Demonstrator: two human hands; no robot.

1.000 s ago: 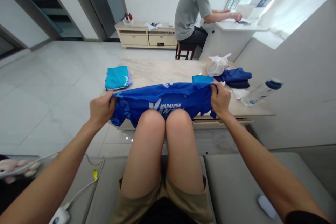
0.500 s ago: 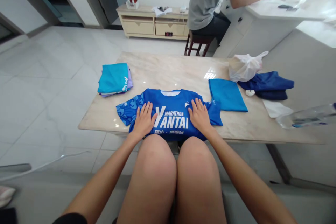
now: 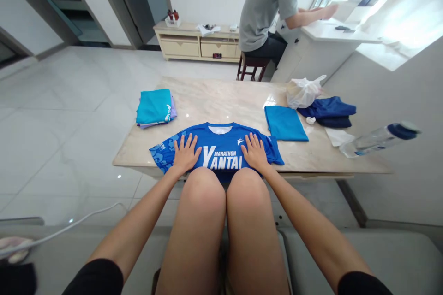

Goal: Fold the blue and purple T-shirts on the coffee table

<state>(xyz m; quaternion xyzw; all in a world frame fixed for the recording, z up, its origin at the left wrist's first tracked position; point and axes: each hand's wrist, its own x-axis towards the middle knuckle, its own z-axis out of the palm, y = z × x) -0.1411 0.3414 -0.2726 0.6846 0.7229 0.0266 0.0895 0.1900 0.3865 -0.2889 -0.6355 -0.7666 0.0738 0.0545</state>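
Palms down and fingers spread, our left hand [image 3: 186, 153] and our right hand [image 3: 255, 152] lie open on the blue marathon T-shirt [image 3: 221, 140], clenching nothing, one on each side of the white YANTAI lettering. The shirt lies flat and face up at the near edge of the marble tabletop [image 3: 221, 101], its collar pointing away from us and its lower part hidden behind our knees [image 3: 221, 189]. Its long line runs sleeve to sleeve, across the table and along that edge. Up and to the left of our left hand sits a folded teal-and-lilac clothing stack [image 3: 154, 108]. Just beyond the shirt's other sleeve lies a folded teal shirt [image 3: 285, 123], with folded navy clothes [image 3: 327, 109] and a crumpled white plastic bag [image 3: 302, 92] farther along. A clear water bottle [image 3: 374, 142] with a navy cap lies near the table's right end. Past the table, a person in a grey T-shirt [image 3: 266, 9] sits on a dark wooden stool [image 3: 252, 68], one hand at a white counter [image 3: 332, 32].
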